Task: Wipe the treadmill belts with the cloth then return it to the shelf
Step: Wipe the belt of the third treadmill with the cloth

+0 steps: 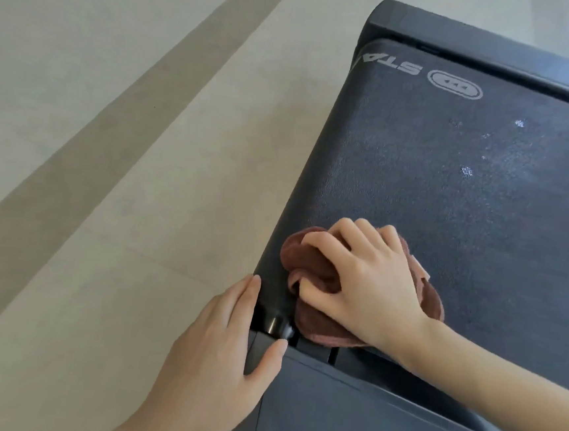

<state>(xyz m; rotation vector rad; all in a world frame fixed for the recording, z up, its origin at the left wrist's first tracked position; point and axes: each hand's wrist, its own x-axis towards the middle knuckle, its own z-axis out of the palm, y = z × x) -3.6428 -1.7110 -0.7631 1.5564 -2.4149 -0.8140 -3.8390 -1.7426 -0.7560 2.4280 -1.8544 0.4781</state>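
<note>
The floor (108,165) lay to the left of the machine. The left hand (227,341) rested flat against the near-left corner of the treadmill frame (269,317), fingers straight and holding nothing. Just right of it, the brown cloth (306,262) lay bunched on the belt (448,212) at its near-left corner. The right hand (370,284) clenched the cloth and pressed it down.

Judgement: wiping was in progress and far from complete. Pale specks (467,171) stood on the belt further right, well apart from the cloth. The stroke would be best made with the cloth spread flatter for fuller contact. Passes should overlap from the left edge towards the specks, with the left hand bracing.

Not determinable: the belt's right side, which was cut off at the picture's edge; any other treadmill; the shelf; the cloth's underside.
</note>
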